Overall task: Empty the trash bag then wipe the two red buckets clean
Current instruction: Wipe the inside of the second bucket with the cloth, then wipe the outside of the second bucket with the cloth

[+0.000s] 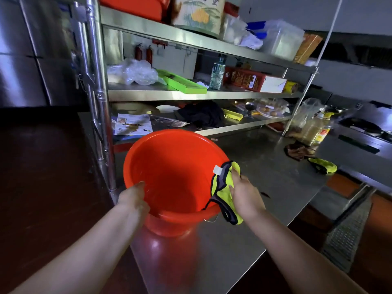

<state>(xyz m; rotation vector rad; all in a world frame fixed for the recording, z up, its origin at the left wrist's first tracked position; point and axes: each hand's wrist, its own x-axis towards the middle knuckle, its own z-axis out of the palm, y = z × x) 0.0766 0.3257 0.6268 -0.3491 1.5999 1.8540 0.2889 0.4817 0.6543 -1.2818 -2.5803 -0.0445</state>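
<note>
Bucket: red bucket (169, 166) of smooth glossy plastic, round with a rolled rim, tilted so its mouth faces the person; its base rests on the steel counter (265, 177) between the two hands.
Bucket inside: nothing loose lies in it; a faint wet sheen shows on the inner wall just beside the left hand.
Left hand: left hand (133, 200) grips the near left rim, thumb curled over the edge into the bucket.
Right hand: right hand (244, 194) presses a cloth against the right rim, fingers bent around the fabric.
Cloth: yellow-green cloth (224, 192), soft and nappy, edged in dark binding with a small white tag; it drapes over the rim, part inside and part hanging outside under the right hand.
Counter: brushed stainless steel, dull reflections, red glow below the bucket.
Beyond right hand: a second yellow-green cloth (323, 165) and a brown rag (297, 150) lie crumpled on the counter, well apart from the hand.
Shelves: steel rack (201, 95) past the bucket holds clear plastic bags, a green flat box, a bottle and cartons.
</note>
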